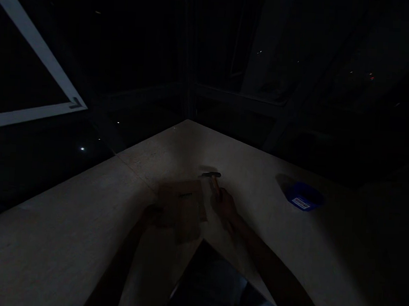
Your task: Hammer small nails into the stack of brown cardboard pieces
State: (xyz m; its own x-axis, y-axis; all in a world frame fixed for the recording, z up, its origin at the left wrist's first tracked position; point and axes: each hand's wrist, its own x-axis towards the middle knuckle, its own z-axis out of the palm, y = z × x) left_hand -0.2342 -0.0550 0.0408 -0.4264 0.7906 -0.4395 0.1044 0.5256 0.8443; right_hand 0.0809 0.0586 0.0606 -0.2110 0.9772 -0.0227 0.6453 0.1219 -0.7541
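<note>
The scene is very dark. My right hand (pixel 225 205) is closed round the wooden handle of a small hammer (pixel 212 177), whose dark head sits just above the pale table (pixel 82 228). My left hand (pixel 151 214) rests at the left edge of a brown flat piece, like a board or card (pixel 183 209), and seems to hold it down on the table. A small dark mark shows on the top of the brown piece, near the hammer. The left hand's fingers are too dim to make out.
A blue tub with a white label (pixel 303 197) stands on the table to the right. The table's corner points away from me towards dark window panes. A pale window frame (pixel 34 45) runs at the far left. Blue trousers show below the table edge.
</note>
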